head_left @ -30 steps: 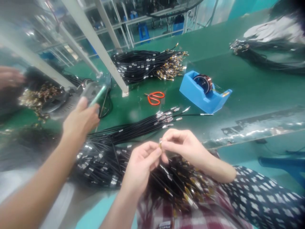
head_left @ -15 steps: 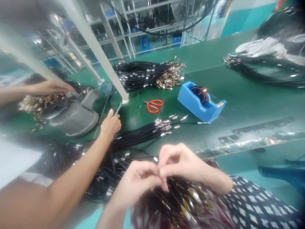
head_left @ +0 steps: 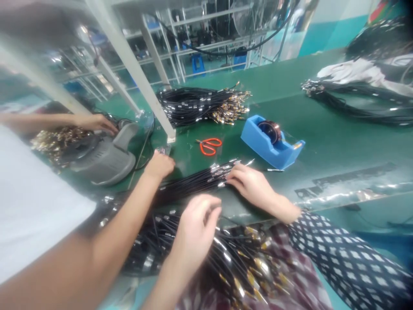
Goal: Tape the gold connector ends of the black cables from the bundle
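Observation:
My right hand (head_left: pixel 253 185) reaches over the table's front part, its fingers closed at the silver ends of a bundle of black cables (head_left: pixel 193 181). It appears to pinch a cable end there; the fingertips partly cover it. My left hand (head_left: pixel 198 221) hovers lower, thumb and fingers curled together. Whether anything sits in that pinch is too blurred to tell. Below both hands, a heap of black cables with gold-coloured tips (head_left: pixel 253 275) lies across the lap on patterned cloth. One silver cable tip (head_left: pixel 275 170) rests apart, right of my right hand.
Orange-handled scissors (head_left: pixel 210 146) and a blue tape dispenser (head_left: pixel 272 142) stand behind the bundle. Further back lies a coil of black cables (head_left: pixel 200 103). A co-worker's arm (head_left: pixel 129 228) reaches in from the left, near a grey device (head_left: pixel 103 161) and a white post (head_left: pixel 138 77).
My hands, formerly together above the lap, are apart: the right has gone forward to the cable bundle, the left has risen slightly. The co-worker's near hand has shifted right.

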Demonstrator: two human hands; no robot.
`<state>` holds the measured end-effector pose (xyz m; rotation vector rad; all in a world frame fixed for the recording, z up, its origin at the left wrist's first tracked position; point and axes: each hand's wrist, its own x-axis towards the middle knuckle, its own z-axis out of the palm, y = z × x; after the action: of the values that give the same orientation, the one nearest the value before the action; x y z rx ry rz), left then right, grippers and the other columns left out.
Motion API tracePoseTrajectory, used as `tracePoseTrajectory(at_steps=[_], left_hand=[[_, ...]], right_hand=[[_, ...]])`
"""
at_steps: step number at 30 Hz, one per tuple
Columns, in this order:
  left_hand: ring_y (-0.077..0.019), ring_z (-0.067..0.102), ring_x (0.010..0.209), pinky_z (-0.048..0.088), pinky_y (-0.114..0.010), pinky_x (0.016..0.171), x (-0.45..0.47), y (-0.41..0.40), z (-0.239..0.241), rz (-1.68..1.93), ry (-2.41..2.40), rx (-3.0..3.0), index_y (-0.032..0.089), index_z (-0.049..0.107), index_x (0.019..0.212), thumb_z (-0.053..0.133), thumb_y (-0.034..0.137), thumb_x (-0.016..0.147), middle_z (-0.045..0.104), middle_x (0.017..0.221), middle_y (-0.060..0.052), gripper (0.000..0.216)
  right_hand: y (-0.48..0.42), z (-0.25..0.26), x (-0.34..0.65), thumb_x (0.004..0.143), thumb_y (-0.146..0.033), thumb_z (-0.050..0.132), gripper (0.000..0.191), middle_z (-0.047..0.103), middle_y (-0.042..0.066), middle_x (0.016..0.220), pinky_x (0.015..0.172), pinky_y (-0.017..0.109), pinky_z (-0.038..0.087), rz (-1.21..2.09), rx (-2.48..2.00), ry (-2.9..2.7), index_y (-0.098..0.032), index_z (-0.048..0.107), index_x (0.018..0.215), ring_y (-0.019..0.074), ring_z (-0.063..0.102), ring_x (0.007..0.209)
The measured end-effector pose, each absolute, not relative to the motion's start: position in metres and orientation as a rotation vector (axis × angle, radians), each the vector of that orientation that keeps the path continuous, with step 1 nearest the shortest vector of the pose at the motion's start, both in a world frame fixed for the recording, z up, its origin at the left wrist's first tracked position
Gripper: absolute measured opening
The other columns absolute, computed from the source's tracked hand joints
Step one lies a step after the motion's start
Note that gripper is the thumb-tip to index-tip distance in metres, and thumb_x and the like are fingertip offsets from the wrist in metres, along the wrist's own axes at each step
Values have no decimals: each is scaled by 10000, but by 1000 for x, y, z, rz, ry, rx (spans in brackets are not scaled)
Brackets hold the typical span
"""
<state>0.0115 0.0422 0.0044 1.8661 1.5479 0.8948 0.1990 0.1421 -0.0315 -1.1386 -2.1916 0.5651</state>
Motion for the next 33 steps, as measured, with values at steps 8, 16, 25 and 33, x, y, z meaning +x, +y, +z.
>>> tracePoseTrajectory(at_steps=[8, 16, 25, 33], left_hand=[[-251, 603, 881, 401, -406, 817, 16, 50, 6, 750, 1577, 2353, 166, 691, 1010, 514, 218, 957, 728, 888, -76, 192], [-242, 556, 920, 408, -384, 794, 1, 28, 9, 589, 1620, 2187, 199, 683, 979, 504, 215, 956, 665, 931, -57, 180], [-214, 606, 869, 467, -344, 790, -14, 38, 7, 744, 1586, 1936, 207, 711, 848, 616, 225, 896, 684, 878, -33, 108], [-270, 582, 947, 448, -396, 815, -6, 31, 16, 752, 1680, 2027, 177, 692, 1117, 567, 249, 894, 683, 983, -95, 266]], right_hand=[[102, 21, 208, 953, -210, 507, 155, 611, 13, 786, 678, 261, 424, 1025, -968, -2109, -185, 566, 812, 145, 549, 723], [97, 6, 189, 956, -273, 502, 185, 600, -21, 713, 601, 238, 417, 1524, -1004, -1785, -182, 532, 798, 114, 547, 617], [92, 5, 189, 946, -259, 536, 177, 518, -40, 679, 594, 229, 390, 1399, -871, -1736, -180, 541, 788, 99, 488, 614], [96, 0, 177, 895, -407, 597, 281, 579, -30, 641, 526, 204, 419, 1693, -836, -1457, -172, 521, 762, 78, 503, 526]])
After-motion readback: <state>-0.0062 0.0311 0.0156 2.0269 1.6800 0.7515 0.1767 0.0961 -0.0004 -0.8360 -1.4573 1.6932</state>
